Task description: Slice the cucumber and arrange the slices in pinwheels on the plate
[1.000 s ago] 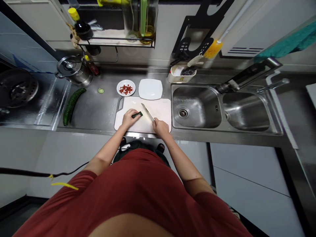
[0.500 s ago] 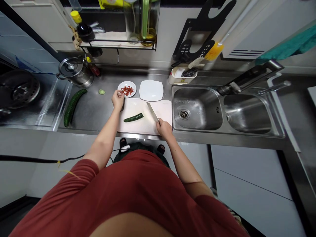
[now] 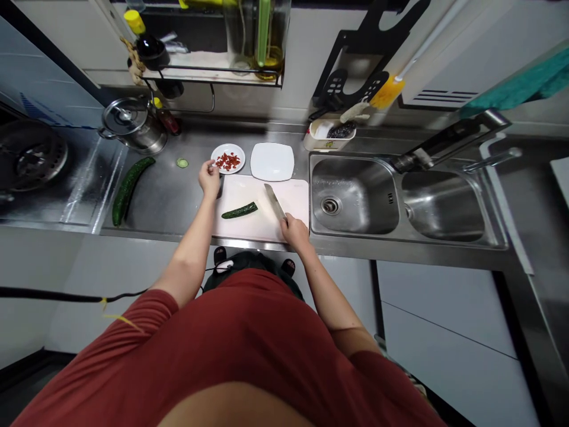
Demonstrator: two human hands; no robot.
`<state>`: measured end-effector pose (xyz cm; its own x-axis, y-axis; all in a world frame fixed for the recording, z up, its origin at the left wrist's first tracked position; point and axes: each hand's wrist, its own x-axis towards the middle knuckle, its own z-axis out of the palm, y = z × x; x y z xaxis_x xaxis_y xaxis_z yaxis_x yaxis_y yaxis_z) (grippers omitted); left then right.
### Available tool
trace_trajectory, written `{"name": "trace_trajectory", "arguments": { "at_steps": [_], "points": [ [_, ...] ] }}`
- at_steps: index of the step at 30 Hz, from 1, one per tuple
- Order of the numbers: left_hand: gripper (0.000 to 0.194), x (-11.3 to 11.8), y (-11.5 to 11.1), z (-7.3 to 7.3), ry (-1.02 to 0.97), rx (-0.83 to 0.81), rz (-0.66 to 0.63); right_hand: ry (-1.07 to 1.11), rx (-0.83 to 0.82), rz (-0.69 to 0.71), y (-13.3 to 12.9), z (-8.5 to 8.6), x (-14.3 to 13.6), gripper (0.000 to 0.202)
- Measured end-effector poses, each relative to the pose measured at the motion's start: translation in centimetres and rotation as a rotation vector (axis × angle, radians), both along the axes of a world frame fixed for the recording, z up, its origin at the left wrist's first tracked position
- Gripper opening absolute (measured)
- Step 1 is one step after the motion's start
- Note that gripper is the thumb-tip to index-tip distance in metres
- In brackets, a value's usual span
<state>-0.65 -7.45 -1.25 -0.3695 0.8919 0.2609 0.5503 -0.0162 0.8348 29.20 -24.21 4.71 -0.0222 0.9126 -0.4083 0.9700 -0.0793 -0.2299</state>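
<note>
My right hand (image 3: 295, 231) is closed around the handle of a kitchen knife (image 3: 274, 201). Its blade points away from me over the white cutting board (image 3: 288, 193). To the left of the blade, a cut piece of cucumber (image 3: 239, 210) lies on the board. My left hand (image 3: 209, 178) is at the lower left rim of a small white plate (image 3: 240, 158), fingers curled together. Whether they grip the rim or something small, I cannot make out. Chopped red pieces (image 3: 227, 161) lie on that plate. A square white plate (image 3: 272, 162) sits beside it, behind the board.
A whole cucumber (image 3: 128, 190) and a pale green slice (image 3: 182, 162) lie on the steel counter to the left. Behind them stands a lidded pot (image 3: 133, 127). A double sink (image 3: 355, 198) is on the right. Bottles line the wall rack (image 3: 208, 70), and a holder (image 3: 326, 142) stands below hanging utensils.
My left hand has drawn slightly leftward at the plate's rim. The knife and cucumber piece stay in place; the whole view has shifted a little.
</note>
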Motion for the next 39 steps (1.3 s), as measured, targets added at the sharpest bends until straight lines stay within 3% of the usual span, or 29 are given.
{"name": "trace_trajectory", "arguments": {
  "at_steps": [3,9,13,24,39],
  "points": [
    [0.022,2.2,-3.4,0.0,-0.019,-0.027,-0.008,0.008,-0.007,0.017,-0.1,0.2,-0.5,0.036],
    [0.016,5.4,-10.0,0.4,0.225,-0.005,-0.317,0.013,-0.017,0.082,-0.3,1.0,-1.7,0.035],
    [0.019,6.1,-12.1,0.3,0.357,0.014,-0.452,0.006,-0.035,0.128,-0.4,1.4,-2.5,0.035],
    [0.028,6.3,-11.9,-1.5,0.432,-0.012,-0.546,0.0,-0.047,0.166,-0.5,1.5,-3.5,0.037],
    [0.029,6.4,-12.1,-2.2,0.454,-0.003,-0.535,-0.024,-0.081,0.175,-0.3,1.1,-4.3,0.032]
  ]
}}
